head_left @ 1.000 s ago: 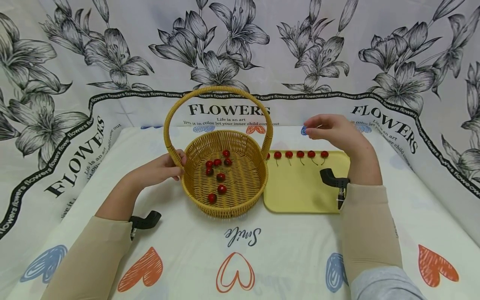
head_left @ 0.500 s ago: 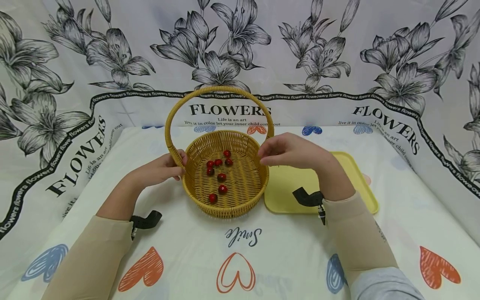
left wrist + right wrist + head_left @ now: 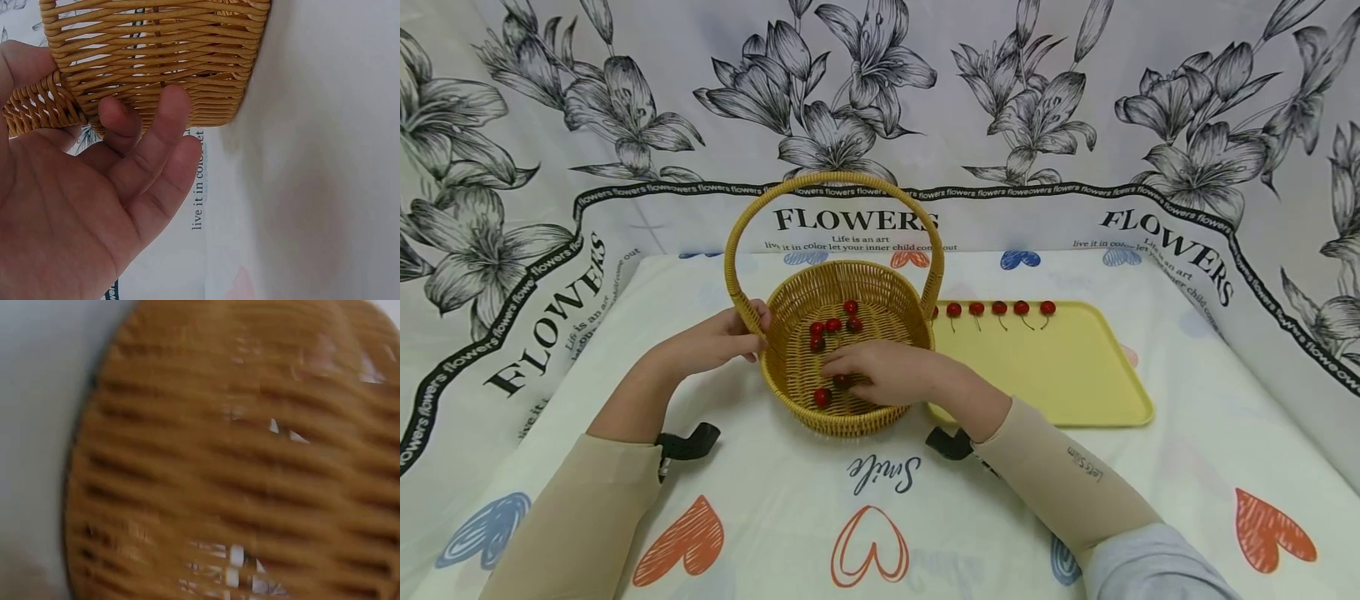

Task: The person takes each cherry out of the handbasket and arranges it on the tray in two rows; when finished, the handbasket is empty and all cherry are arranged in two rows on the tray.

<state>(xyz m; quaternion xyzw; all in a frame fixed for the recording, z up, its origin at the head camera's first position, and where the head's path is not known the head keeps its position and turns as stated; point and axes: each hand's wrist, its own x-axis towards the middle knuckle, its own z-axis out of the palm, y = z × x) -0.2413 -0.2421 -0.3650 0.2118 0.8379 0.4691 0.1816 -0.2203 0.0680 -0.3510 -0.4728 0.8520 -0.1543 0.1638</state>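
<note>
A yellow-brown wicker basket (image 3: pixel 850 279) with a tall arched handle (image 3: pixel 835 177) stands mid-table, several dark red cherries (image 3: pixel 822 397) scattered on its floor. My left hand (image 3: pixel 718 342) holds it at the left foot of the handle. In the left wrist view, the thumb and index finger go round the handle's base, the other fingers loosely bent beside the weave (image 3: pixel 156 56). My right hand (image 3: pixel 891 373) is inside, fingers and thumb apart over a cherry (image 3: pixel 841 381); it covers part of the floor. The right wrist view shows only blurred basket wall (image 3: pixel 219 456).
To the basket's right lies a yellow tray (image 3: pixel 1037 375), with several stemmed cherries (image 3: pixel 999 308) in a row along its far edge. A white cloth (image 3: pixel 760 517) with printed hearts covers the table, and flower-printed fabric (image 3: pixel 985 125) hangs behind.
My right hand has come from above the tray, leftward over the basket's rim, and down among the cherries inside. My left hand has stayed on the handle, and the basket has not moved.
</note>
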